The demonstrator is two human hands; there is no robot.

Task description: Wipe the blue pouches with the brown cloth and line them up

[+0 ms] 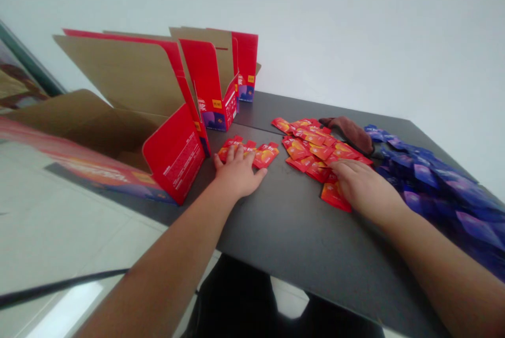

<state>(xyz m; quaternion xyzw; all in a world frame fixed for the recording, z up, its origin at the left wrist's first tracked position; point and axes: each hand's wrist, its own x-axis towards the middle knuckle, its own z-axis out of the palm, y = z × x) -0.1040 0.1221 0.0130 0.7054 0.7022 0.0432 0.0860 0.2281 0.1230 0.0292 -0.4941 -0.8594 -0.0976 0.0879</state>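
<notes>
My left hand (238, 170) lies flat on the dark table (292, 232), its fingers stretched over a short row of red sachets (265, 155). My right hand (362, 184) rests palm down on the near edge of a loose pile of red sachets (311, 143), fingers curled over one or two of them; whether it grips any is unclear. Just left of my left hand stands an open red carton (175, 156) with its flap raised.
Two more open red cartons (215, 93) stand at the table's back left. A heap of purple sachets (437, 180) fills the right side. A dark brownish object (351, 132) lies behind the red pile. A large flat cardboard sheet (79, 122) lies at left.
</notes>
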